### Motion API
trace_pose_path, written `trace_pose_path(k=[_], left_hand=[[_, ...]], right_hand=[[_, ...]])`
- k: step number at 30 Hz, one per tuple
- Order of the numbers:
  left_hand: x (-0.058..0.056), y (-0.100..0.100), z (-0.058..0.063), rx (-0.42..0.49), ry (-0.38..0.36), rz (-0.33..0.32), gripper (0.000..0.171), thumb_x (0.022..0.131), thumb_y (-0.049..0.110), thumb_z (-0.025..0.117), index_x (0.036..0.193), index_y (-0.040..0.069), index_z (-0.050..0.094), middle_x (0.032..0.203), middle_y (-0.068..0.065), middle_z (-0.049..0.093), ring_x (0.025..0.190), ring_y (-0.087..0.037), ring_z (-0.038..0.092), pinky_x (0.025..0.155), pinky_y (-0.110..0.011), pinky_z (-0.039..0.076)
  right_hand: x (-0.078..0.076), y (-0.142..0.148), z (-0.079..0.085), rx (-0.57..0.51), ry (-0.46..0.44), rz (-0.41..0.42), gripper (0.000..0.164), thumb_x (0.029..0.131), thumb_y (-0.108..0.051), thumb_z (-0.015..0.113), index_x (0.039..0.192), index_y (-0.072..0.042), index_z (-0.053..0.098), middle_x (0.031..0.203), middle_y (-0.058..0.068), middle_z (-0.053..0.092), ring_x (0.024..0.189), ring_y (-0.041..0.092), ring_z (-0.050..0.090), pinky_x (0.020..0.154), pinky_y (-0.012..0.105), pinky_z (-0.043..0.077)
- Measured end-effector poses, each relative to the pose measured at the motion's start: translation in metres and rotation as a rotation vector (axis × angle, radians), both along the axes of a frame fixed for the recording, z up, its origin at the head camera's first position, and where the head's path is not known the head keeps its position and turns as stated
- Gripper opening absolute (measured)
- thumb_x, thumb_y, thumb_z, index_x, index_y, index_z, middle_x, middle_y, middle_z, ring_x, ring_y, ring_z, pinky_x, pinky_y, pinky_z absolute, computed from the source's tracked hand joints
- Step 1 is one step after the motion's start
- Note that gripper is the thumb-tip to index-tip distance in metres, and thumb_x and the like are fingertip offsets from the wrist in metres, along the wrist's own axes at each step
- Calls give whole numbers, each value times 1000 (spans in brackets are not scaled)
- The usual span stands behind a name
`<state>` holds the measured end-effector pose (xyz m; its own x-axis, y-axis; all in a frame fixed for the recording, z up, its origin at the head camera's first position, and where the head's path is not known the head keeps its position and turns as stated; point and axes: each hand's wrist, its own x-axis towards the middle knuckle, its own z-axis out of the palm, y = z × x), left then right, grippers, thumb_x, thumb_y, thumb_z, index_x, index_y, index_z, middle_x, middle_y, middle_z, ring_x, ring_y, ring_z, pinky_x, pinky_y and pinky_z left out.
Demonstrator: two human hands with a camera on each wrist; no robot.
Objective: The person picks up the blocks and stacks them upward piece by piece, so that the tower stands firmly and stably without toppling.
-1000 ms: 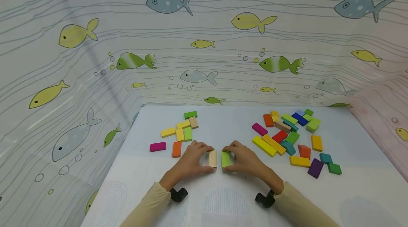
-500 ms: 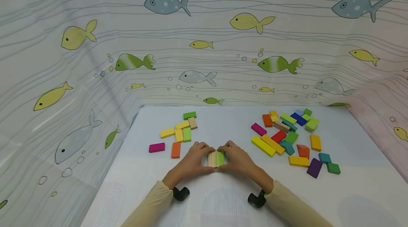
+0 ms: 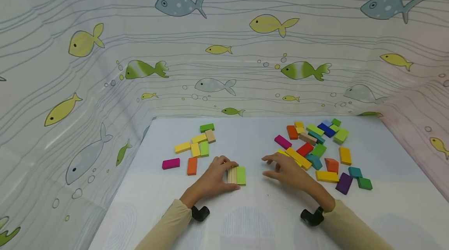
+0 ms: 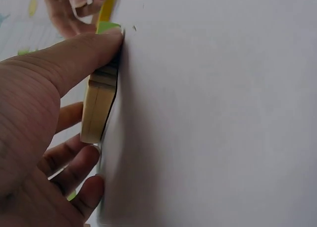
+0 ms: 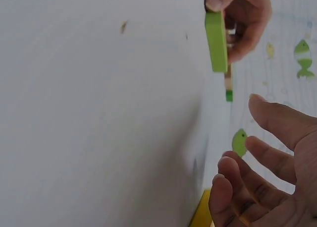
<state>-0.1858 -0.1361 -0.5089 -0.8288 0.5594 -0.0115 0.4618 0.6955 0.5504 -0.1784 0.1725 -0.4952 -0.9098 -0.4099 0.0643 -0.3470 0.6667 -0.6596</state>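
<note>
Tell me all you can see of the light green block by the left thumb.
The light green block is a plain, straight-edged rectangular bar, evenly coloured, and looks like painted wood. It rests on the white table, its length pointing away from the person, one long side against the pale striped wood that the left hand grips. Its other long side is free; the right hand is apart from it. The left thumb reaches its near end, but whether it touches is unclear.

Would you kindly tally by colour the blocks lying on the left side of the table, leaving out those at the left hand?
Yellow blocks: 3
Green blocks, both shades: 2
Tan block: 1
Magenta block: 1
Orange block: 1
Total: 8
</note>
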Motion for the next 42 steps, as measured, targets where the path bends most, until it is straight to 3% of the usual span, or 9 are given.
trace_pose_path(k=[8, 16, 19, 22, 25, 30, 35, 38, 42], left_hand=[[-3, -2, -4, 34, -27, -8, 68, 85, 53, 82, 142, 24, 59, 128, 5, 49, 113, -14, 43, 95, -35, 46], [-5, -4, -6, 83, -57, -1, 66, 84, 50, 83, 141, 25, 60, 127, 5, 49, 114, -14, 44, 95, -37, 45], [-5, -5, -6, 108, -78, 5, 67, 84, 48, 84, 141, 25, 59, 126, 5, 49, 112, -14, 45, 94, -37, 45], [-5, -5, -7, 115, -92, 9, 67, 84, 47, 84, 142, 25, 59, 125, 6, 49, 110, -14, 45, 93, -37, 44], [-6, -6, -8, 114, -95, 8, 67, 84, 48, 84, 142, 26, 58, 124, 6, 49, 109, -13, 45, 93, -36, 43], [-7, -6, -9, 113, -89, 0, 69, 84, 49, 84, 144, 25, 57, 122, 6, 49, 106, -13, 46, 91, -36, 43], [-8, -6, -8, 112, -92, -1, 70, 84, 47, 85, 144, 25, 57, 120, 6, 48, 105, -14, 46, 90, -35, 42], [-7, -5, -8, 110, -99, 0, 70, 84, 47, 85, 143, 25, 57, 119, 6, 48, 105, -14, 46, 90, -35, 42], [-4, -3, -7, 109, -95, 1, 69, 83, 46, 86, 143, 24, 58, 117, 6, 48, 105, -14, 45, 89, -34, 42]], right_hand=[[13, 85, 5, 65, -6, -164, 46, 88, -25, 84, 129, -10, 69, 104, 2, 67, 82, 16, 55, 66, 23, 51], [32, 138, 11, 180, 43, -212, 47, 83, -26, 88, 123, -8, 73, 106, 8, 65, 77, 17, 50, 61, 26, 44], [35, 146, 11, 285, 10, -198, 47, 82, -26, 89, 122, -7, 73, 111, 17, 64, 79, 19, 52, 64, 31, 48], [37, 150, 9, 345, -46, -175, 48, 82, -26, 88, 122, -5, 72, 104, 15, 64, 79, 19, 52, 64, 32, 48], [38, 150, 8, 315, -120, -162, 57, 84, -33, 86, 129, -4, 67, 89, 1, 59, 76, 16, 52, 62, 28, 47], [37, 149, 13, 226, -207, -84, 75, 80, -34, 89, 142, -5, 57, 86, -3, 58, 74, 15, 52, 63, 25, 49], [34, 148, 15, 222, -205, -35, 73, 78, -24, 91, 141, -7, 59, 93, 0, 57, 71, 15, 50, 62, 25, 47], [33, 147, 14, 245, -156, -57, 68, 74, -30, 94, 132, -8, 64, 106, 6, 59, 72, 14, 49, 62, 24, 48], [36, 142, 14, 250, -107, -81, 68, 71, -40, 95, 125, -9, 68, 112, 5, 63, 75, 15, 48, 61, 24, 47]])
